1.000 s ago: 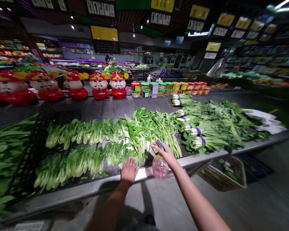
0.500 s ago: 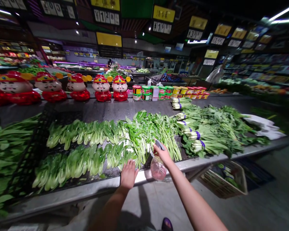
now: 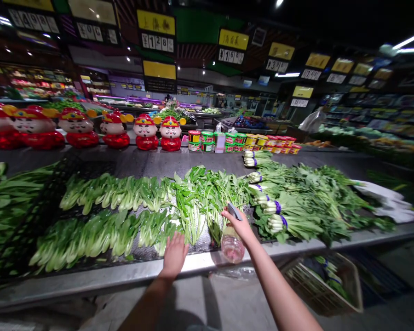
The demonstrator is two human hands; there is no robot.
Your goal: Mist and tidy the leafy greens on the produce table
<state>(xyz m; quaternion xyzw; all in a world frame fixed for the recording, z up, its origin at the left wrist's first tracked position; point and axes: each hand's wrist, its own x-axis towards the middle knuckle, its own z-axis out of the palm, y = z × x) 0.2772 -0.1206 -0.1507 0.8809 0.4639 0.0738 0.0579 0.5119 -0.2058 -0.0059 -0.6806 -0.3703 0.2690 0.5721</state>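
Observation:
My right hand (image 3: 238,225) is wrapped around the neck of a clear spray bottle (image 3: 232,246) with a grey head. The bottle is at the metal front edge of the sloping vegetable display, before the long-stemmed leafy greens (image 3: 192,202). My left hand (image 3: 175,254) lies with its fingers stretched out at the root of the front row of bok choy (image 3: 89,236). Its fingertips are near the last small bok choy; I cannot tell if they touch it. A second bok choy row (image 3: 115,191) runs behind.
Bundles of greens with purple bands (image 3: 275,214) lie to the right, and a white cloth-like thing (image 3: 389,202) is beyond them. A crate (image 3: 326,282) with greens stands on the floor. Red figurine jars (image 3: 170,133) and stacked tubs (image 3: 239,141) line the back ledge.
The view has tilted and shifted slightly. My right hand with the spray bottle is a little farther right along the greens, and my left hand shows slightly lower and farther left.

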